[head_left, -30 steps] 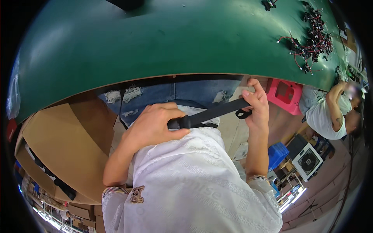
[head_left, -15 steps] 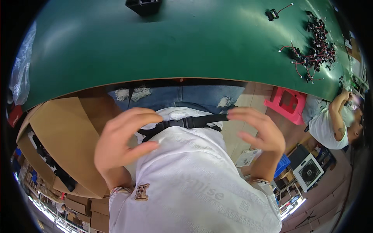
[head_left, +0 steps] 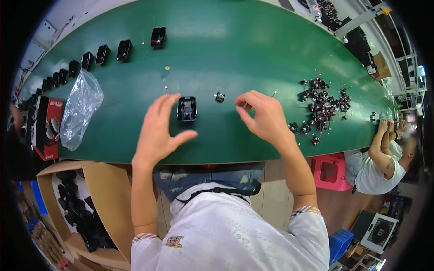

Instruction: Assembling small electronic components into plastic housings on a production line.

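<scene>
On the green table, a black open-topped housing [head_left: 187,109] stands upright in front of me. My left hand [head_left: 156,128] is beside its left side, fingers stretched and thumb spread, holding nothing. Right of the housing lies a small black part [head_left: 220,97] with a light-coloured end. My right hand [head_left: 262,115] hovers to the right of that part; its fingers are curled, thumb and fingertips slightly apart, with nothing seen between them. A thin wire with a white connector [head_left: 274,94] shows just past the right hand's knuckles; its other end is hidden.
A heap of small black parts with red wires [head_left: 321,106] lies at the right. More black housings [head_left: 125,50] form a row at the far left, near a clear plastic bag [head_left: 82,110] and a red box [head_left: 47,128]. Below stands a cardboard box [head_left: 106,203]. A co-worker [head_left: 382,165] sits right.
Both hands have moved from my waist strap out over the table. The view has tilted up, bringing the housing, the row of housings and more of the table into sight.
</scene>
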The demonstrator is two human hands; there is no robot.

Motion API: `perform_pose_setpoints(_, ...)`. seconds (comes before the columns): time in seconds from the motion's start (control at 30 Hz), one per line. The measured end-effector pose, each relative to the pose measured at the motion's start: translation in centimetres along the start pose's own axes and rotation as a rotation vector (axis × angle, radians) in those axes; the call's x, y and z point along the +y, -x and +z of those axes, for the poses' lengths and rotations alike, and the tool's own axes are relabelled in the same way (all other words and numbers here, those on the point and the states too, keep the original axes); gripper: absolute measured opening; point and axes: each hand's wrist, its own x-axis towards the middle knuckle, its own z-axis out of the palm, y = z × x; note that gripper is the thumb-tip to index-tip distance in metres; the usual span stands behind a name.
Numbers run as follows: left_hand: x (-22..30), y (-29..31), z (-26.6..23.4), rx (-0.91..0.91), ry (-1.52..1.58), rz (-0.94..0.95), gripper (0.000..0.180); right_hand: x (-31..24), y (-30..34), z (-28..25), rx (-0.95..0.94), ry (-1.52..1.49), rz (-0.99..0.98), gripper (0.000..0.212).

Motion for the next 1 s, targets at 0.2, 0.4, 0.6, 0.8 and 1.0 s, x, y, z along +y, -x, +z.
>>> perform_pose_setpoints(0.2, -1.1, -0.8, 4.5, 0.015, 0.075, 0.076, 0.078, 1.1, -2.9, 2.6, 0.005, -0.028, 0.187, 0.015)
perform_pose_setpoints(0.4, -1.8, -4.0, 4.3, 0.032, 0.393, 0.054, 0.071, 3.0, -4.9, 4.5, 0.068, -0.217, 0.086, 0.013)
perform_pose_setpoints(0.6, -4.6, -11.7, 3.8, -0.115, 1.065, -0.025, 0.061, 2.2, -7.7, 3.4, 0.290, -0.510, 0.123, 0.011)
perform_pose_setpoints(0.8, -5.9, -12.2, 6.1, -0.285, 1.156, -0.028, 0.061, 2.7, -8.3, 4.7, 0.359, -0.478, -0.162, 0.017)
perform_pose_setpoints(1.0, -6.0, -12.7, 5.7, -0.435, 1.201, -0.008, 0.059, 2.5, -7.4, 5.2, 0.253, -0.433, -0.288, 0.018)
